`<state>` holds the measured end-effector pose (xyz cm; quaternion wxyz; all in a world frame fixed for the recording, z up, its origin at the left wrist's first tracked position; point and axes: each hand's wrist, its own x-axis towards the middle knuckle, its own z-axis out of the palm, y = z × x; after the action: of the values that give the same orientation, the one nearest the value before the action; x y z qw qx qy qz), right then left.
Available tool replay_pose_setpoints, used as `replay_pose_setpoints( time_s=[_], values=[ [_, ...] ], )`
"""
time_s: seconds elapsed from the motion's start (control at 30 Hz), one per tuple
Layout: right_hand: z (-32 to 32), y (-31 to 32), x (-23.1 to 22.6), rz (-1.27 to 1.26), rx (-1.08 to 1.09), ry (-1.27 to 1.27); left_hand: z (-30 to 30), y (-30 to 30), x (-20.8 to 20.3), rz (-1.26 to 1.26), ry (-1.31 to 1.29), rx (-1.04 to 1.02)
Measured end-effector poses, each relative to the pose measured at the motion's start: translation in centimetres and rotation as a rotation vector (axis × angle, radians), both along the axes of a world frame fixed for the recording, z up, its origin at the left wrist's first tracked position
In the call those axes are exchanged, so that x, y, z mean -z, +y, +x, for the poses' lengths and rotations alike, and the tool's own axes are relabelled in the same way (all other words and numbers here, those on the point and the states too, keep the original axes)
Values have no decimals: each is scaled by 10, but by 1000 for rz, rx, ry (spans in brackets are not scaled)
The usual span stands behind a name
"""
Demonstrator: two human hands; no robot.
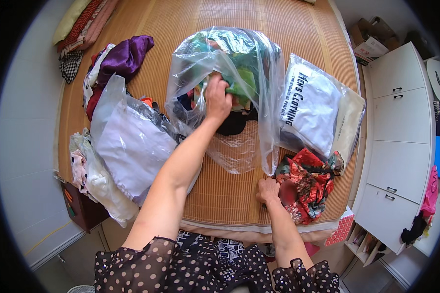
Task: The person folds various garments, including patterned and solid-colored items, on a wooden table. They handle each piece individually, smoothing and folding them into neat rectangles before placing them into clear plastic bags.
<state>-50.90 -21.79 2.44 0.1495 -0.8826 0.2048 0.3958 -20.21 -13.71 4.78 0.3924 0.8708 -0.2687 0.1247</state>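
Note:
A large clear plastic bag [271,122] lies in the middle of the mat, with green clothing [244,80] and other folded cloth inside it. My left hand [218,100] reaches into the bag, its fingers curled against the green clothing. Below the mouth of the bag, near the bed's front edge, my right hand [268,189] rests closed on the mat, next to the bag's lower edge. What its fingers hold, if anything, is hidden. A crumpled red floral garment [305,190] lies just right of that hand. Dark cloth [232,123] shows under my left wrist.
Right of the bag lies a packaged white garment [310,97]. To the left are a bagged pale garment [134,141], purple satin cloth [124,61] and white clothing [110,188]. Folded bedding [85,22] sits far left. White cabinets [398,117] line the right side.

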Motion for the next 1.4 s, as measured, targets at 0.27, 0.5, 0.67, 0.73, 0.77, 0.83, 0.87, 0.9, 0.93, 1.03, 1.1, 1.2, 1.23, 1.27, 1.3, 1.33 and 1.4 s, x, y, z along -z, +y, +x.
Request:
replay_pose_setpoints(
  time_s=[0.27, 0.5, 0.67, 0.73, 0.77, 0.83, 0.87, 0.9, 0.93, 1.03, 1.1, 1.2, 1.23, 1.27, 1.3, 1.33, 1.4],
  values=[
    [-7, 0, 13, -53, 12, -36, -147, 105, 15, -8, 353, 160],
    [-10, -2, 27, -93, -8, -25, -233, 146, -6, 186, 623, 444],
    [-3, 1, 9, -48, -15, -14, -274, 157, -5, 520, 956, 821],
    [-5, 2, 13, -44, -7, -48, -277, 158, -9, 529, 1011, 954],
    [-6, 2, 13, -43, 0, -65, -276, 156, -11, 423, 985, 886],
    [-9, 2, 13, -46, 14, -63, -269, 143, -13, 215, 931, 753],
    [-10, 2, 14, -50, 15, -66, -256, 132, -22, 106, 870, 681],
    [-10, 2, 14, -55, 16, -69, -245, 123, -20, 41, 736, 633],
    [-8, 2, 12, -58, 13, -57, -232, 112, -19, 10, 680, 562],
    [-1, 2, 8, -68, 8, -48, -185, 76, -19, -108, 529, 393],
    [-5, 4, 17, -62, 17, -68, -158, 73, -4, -54, 457, 374],
    [-3, 0, 7, -24, 0, -31, -158, 96, 1, 136, 407, 251],
    [-2, 0, 8, -30, -3, -39, -161, 107, 6, 127, 461, 232],
    [-3, -1, 10, -32, -3, -43, -167, 117, 9, 131, 487, 229],
    [-5, -2, 10, -33, -2, -32, -178, 129, 11, 135, 512, 223],
    [-4, -2, 10, -33, -4, -26, -189, 138, 10, 139, 533, 215],
    [-3, -3, 7, -27, -1, -10, -210, 150, 8, 116, 564, 143]
  ],
)
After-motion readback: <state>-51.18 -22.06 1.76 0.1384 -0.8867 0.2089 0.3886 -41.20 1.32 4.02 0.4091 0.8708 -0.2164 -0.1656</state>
